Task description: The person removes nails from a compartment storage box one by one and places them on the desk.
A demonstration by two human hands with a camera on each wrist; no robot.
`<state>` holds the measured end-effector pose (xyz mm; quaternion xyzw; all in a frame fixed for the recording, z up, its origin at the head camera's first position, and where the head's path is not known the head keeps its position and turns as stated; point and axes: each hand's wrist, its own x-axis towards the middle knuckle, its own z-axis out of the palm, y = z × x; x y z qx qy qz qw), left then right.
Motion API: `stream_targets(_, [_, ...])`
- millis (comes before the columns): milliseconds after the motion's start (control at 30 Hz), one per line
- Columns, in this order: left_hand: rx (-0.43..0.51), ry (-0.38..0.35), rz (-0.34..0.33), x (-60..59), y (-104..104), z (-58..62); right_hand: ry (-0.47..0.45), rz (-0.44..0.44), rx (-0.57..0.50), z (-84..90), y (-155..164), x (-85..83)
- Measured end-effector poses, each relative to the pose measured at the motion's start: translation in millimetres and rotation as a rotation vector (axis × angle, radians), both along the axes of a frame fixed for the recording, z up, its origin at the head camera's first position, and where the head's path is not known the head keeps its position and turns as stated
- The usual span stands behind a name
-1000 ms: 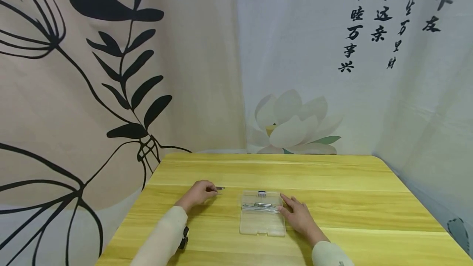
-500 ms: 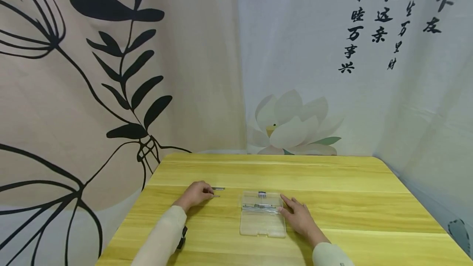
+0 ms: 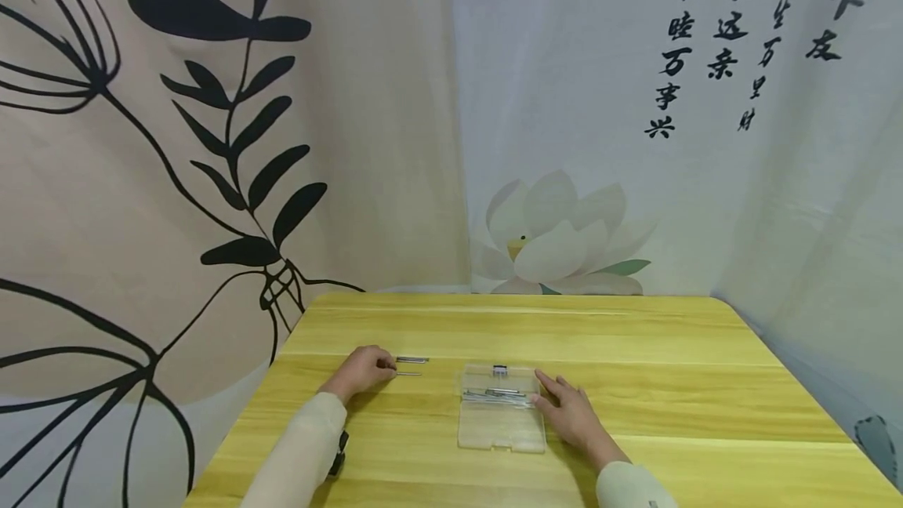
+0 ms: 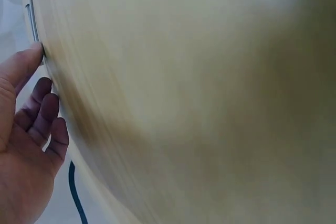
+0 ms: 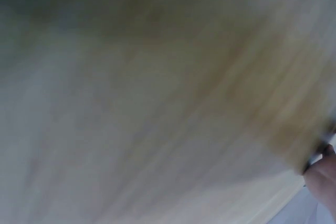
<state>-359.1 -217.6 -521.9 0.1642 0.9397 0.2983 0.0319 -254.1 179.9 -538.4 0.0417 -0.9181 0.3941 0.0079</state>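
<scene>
In the head view my left hand [image 3: 363, 371] is low over the table's left half, fingertips at the left end of a single thin metal rod, nail-like [image 3: 408, 374]. Just behind it lie more such rods [image 3: 412, 360], side by side. The left wrist view has the thumb tip against the near end of thin rods [image 4: 33, 22], the other fingers loosely bent. My right hand [image 3: 567, 412] rests at the right side of an open clear plastic box [image 3: 501, 433], thumb and forefinger touching its edge. Several metal rods [image 3: 497, 396] lie across the box's middle.
The yellow wood-grain table [image 3: 670, 382] extends around the box and hands. Behind it hangs a printed curtain [image 3: 395, 139] with plant, lotus and writing motifs. A dark strap item [image 3: 339, 455] is under the left forearm. The right wrist view is mostly blurred table.
My left hand has shifted left, exposing more of the single rod, whose right end stays about where it was. The right hand and box have not moved.
</scene>
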Motion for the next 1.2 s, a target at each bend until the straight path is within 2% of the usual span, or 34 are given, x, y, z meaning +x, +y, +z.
stream_targets(233, [-0.025,0.028,0.016,-5.5,8.3,0.5,-0.001,0.002,-0.012,0.7,-2.1,1.3])
stream_targets(767, [-0.045,0.051,0.088,-10.3,7.5,2.1,-0.010,0.017,-0.029,-0.1,-3.2,0.2])
stream_targets(1000, [-0.037,0.039,0.127,-10.3,10.2,9.8,0.001,0.006,-0.016,1.7,-2.5,-0.4])
stream_targets(1200, [0.005,0.033,0.111,-10.1,18.9,18.6,-0.003,0.003,-0.013,2.0,-1.5,-0.3])
